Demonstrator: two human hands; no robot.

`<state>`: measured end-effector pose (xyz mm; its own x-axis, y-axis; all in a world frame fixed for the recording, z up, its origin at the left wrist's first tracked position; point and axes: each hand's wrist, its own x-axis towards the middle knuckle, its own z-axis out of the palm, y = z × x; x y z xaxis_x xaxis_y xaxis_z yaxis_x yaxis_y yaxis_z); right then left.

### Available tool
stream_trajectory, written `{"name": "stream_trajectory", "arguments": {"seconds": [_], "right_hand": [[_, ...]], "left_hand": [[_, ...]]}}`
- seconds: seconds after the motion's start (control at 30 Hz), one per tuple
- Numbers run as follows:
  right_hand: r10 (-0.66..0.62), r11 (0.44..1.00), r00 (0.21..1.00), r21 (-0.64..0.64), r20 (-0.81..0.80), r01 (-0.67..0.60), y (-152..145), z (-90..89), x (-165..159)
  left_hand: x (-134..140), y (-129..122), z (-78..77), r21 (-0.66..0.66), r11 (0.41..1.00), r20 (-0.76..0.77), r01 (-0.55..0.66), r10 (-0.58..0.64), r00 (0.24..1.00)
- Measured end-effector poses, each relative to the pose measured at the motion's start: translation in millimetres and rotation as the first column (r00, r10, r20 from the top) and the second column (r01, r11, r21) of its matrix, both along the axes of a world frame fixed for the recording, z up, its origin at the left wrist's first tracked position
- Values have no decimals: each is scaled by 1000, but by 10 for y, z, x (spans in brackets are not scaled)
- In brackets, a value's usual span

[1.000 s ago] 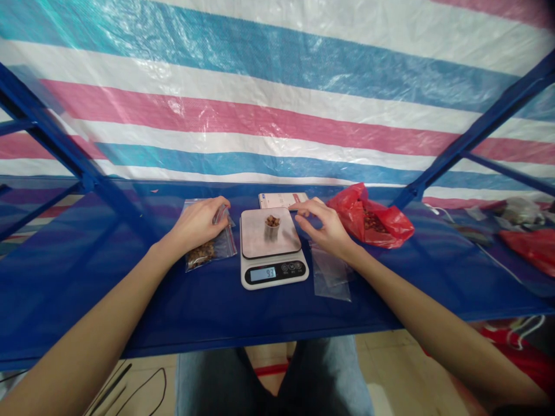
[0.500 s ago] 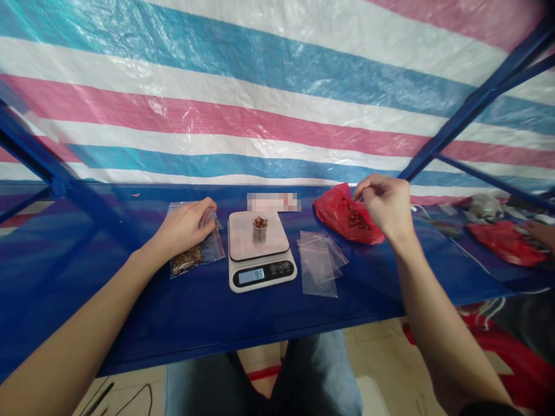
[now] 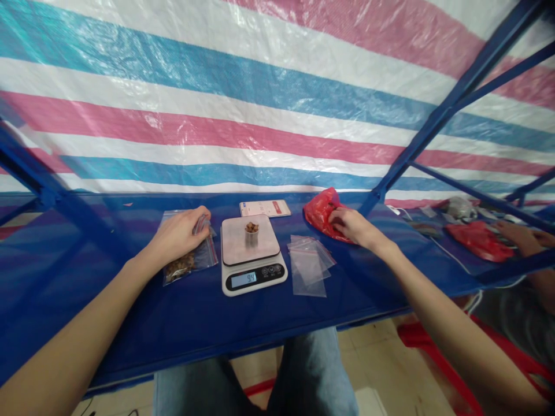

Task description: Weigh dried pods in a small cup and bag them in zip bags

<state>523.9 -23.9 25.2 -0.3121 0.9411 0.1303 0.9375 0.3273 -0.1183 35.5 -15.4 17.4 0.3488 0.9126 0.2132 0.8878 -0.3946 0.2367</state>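
Observation:
My left hand [image 3: 184, 231] is closed on the upper part of a clear zip bag [image 3: 178, 267], which lies on the table with brown pieces inside. My right hand [image 3: 355, 227] reaches into a crumpled red plastic bag [image 3: 321, 211]. Its fingers are curled together at the bag's mouth, and whatever they grip is hidden. Between my hands stands a white digital kitchen scale [image 3: 254, 284]. A small clear cup [image 3: 251, 236] heaped with brown pieces rests on its steel plate. The display [image 3: 244, 279] seems to read 9.4.
Several flat zip bags [image 3: 309, 268] overlap to the right of the scale. Behind it lies a phone [image 3: 265, 208] with a lit screen. Blue metal bars [image 3: 433, 133] frame the table. Farther right, another person's hand [image 3: 518, 234] is by a second red bag [image 3: 477, 241].
My right hand has gone down from above the red bag into its mouth. The scale's digits changed, apparently from 9.9 to 9.4. My left hand keeps its hold. The view has shifted slightly.

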Motion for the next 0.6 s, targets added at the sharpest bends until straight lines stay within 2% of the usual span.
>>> {"name": "stream_trajectory", "arguments": {"seconds": [0.17,0.33,0.47,0.6], "right_hand": [[-30,997,998,73,-53,34,-43,101,113],[-41,968,992,243,-121,70,-114,408,77],[105,935,957,355,-271,-2,-200,698,-413],[308,938,870,273,-385,-211,-240,784,-1208]], "left_hand": [[-15,21,-28,14,1000,-5,7,-7,1000],[-19,20,-36,30,999,-11,15,-15,1000],[-15,9,-27,43,999,-18,23,-23,1000],[-16,4,-20,43,999,-21,24,-24,999]]}}
